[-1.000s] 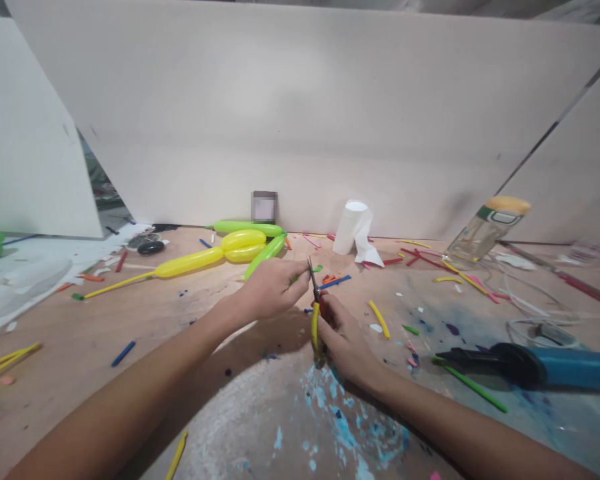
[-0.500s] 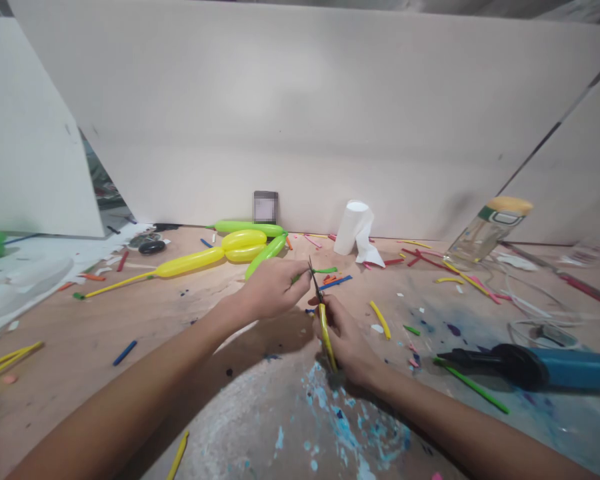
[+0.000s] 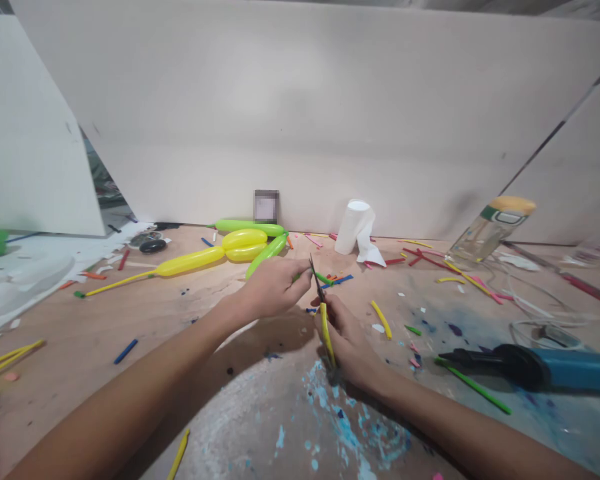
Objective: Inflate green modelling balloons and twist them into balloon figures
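Observation:
Scissors (image 3: 327, 337) with yellow handles are gripped in my right hand (image 3: 350, 340), their dark blades pointing up and away. The blades look nearly closed, right beside the fingertips of my left hand (image 3: 279, 285). That hand is closed in a pinch on a limp green balloon, mostly hidden by the fingers. A thin green balloon piece (image 3: 325, 279) slants down on the far side of the blades. Just behind my left hand lies an inflated balloon figure, with a yellow part (image 3: 193, 261) and a light green part (image 3: 267, 255).
A white paper roll (image 3: 353, 228) and a small dark-framed object (image 3: 266, 207) stand by the white board (image 3: 300, 120). At right are a clear bottle with a yellow lid (image 3: 490, 230) and a blue balloon pump (image 3: 575, 368). Coloured balloon scraps litter the paint-stained table (image 3: 220, 413).
The green balloon piece beyond the blades has dropped from nearly level to a downward slant. Both hands stay in almost the same place.

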A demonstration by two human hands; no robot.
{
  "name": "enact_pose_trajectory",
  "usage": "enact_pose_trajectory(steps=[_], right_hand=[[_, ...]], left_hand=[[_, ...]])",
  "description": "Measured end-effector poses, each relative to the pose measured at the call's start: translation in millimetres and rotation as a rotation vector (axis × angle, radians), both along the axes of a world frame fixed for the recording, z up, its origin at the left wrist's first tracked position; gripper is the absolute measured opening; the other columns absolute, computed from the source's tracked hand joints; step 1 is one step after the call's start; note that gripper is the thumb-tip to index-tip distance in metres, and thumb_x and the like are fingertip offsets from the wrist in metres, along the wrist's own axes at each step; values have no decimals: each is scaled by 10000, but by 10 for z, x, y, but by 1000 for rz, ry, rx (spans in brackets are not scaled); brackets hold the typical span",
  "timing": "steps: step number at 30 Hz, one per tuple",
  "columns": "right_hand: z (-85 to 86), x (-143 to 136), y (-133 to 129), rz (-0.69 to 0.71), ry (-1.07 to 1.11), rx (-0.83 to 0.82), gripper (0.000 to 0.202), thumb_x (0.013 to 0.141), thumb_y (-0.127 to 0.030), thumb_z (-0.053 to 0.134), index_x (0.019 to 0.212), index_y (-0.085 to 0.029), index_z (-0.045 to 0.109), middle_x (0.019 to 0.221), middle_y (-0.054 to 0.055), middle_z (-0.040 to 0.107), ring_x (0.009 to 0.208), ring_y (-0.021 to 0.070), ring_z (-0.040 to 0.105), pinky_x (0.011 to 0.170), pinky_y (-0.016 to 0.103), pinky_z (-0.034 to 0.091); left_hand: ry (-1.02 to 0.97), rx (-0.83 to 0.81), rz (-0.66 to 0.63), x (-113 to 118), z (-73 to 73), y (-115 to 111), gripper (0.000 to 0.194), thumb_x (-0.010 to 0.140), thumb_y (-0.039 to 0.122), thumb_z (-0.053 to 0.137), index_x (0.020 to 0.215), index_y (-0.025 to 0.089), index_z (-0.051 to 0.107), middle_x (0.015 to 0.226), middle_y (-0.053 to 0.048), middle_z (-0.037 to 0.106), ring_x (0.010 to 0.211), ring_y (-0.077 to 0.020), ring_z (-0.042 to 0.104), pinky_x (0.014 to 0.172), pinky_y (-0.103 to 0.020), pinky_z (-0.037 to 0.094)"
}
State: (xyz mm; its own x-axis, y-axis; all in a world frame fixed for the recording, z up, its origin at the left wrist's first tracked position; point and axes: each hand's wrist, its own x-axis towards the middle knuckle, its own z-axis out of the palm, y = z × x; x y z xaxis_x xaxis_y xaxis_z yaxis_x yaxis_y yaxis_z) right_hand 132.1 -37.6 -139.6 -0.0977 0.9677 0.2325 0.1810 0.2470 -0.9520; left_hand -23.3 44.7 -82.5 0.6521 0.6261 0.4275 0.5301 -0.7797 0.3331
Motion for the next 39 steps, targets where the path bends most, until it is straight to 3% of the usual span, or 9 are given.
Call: enact_pose_trajectory(steps=[10, 19, 27, 39], right_hand=[[17, 11, -4, -63, -126, 12, 253, 865, -355, 445, 1054, -198, 508, 811, 22, 568, 770, 168, 553, 723, 280, 461], [14, 16, 3, -25, -129, 86, 249, 881, -338, 428, 1083, -215, 508, 1014, 71, 594, 979, 203, 557, 801, 301, 465], [-13, 12, 9, -68, -123, 101, 254, 867, -338, 449, 1081, -220, 520, 947, 59, 589, 833, 179, 553, 792, 316, 475], [-61, 18, 30, -80, -83, 98, 240, 856, -341, 476, 1055, -219, 532, 1002, 75, 599, 922, 196, 567, 836, 336, 476]], left_hand=[[-26, 20, -14, 4, 3, 3, 269, 885, 232, 363, 642, 173, 462, 575, 18, 501, 543, -115, 447, 548, -252, 311], [-37, -16, -1, 1, 9, -6, 283, 884, 245, 358, 628, 174, 457, 569, 13, 511, 535, -116, 453, 538, -251, 309], [-45, -32, 8, 3, 28, -11, 301, 888, 266, 344, 629, 172, 467, 568, 10, 508, 541, -119, 456, 542, -243, 318], [-33, -12, -9, 5, 19, -10, 285, 878, 250, 353, 622, 175, 455, 562, 10, 502, 535, -119, 451, 537, -245, 311]])
